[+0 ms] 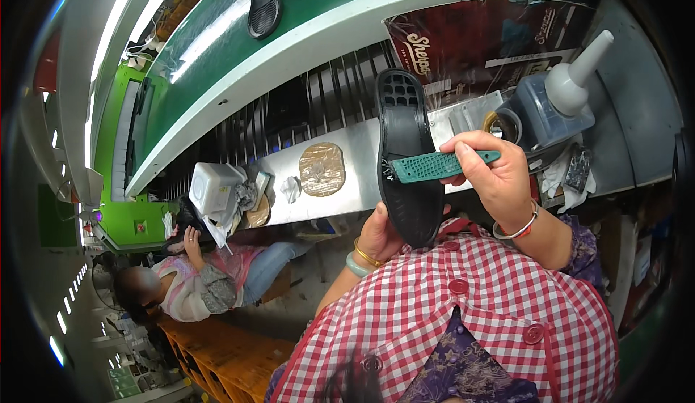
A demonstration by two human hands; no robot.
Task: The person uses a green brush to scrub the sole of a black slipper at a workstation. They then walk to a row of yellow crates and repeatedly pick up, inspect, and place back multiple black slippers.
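Observation:
My left hand (379,235) is closed round the lower end of a black shoe sole (406,139), thumb on the near side, with other fingers hidden beneath it. The sole is tilted up in front of my checked apron, and its far end shows a grid of square hollows. Between the thumb and fingers of my right hand (496,168) is a green brush (436,166) with a flat, dimpled handle. Its working end lies across the sole at the left rim, where a small glossy wet-looking patch shows. The bristles are hard to make out.
Right of the sole stand a squeeze bottle (554,106) with a pale nozzle and a tape roll (503,125). A brown wrapped pad (323,169) and a white container (215,187) sit on the metal ledge. Another sole (265,9) rests on the green conveyor (210,30). A co-worker (206,280) sits left.

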